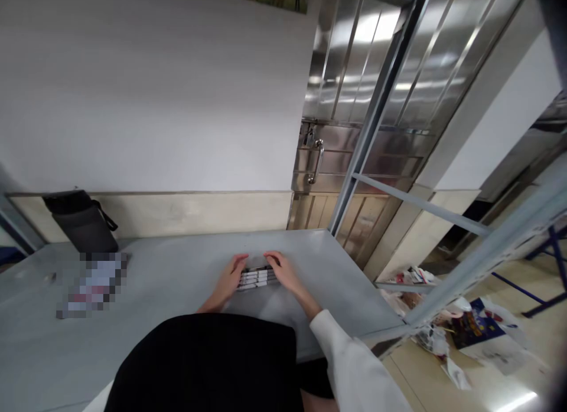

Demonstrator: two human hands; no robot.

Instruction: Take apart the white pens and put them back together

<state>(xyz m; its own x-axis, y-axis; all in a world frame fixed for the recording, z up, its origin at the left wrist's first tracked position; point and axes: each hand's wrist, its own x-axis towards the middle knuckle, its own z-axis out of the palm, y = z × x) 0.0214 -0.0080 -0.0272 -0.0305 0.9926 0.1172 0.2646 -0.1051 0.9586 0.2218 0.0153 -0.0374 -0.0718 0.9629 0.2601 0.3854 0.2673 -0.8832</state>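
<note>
A small stack of flat dark packs with white stripes lies on the grey table near its far right corner. My left hand presses against the stack's left end, fingers curled round it. At the right end, my right hand curls its fingers over the top edge. Both hands squeeze the stack between them. A white sleeve covers my right forearm.
A black bag leans against the wall at the table's back left, with a blurred-out flat item in front of it. A metal door with a handle stands behind the table. Grey shelf rails and littered wrappers are on the right.
</note>
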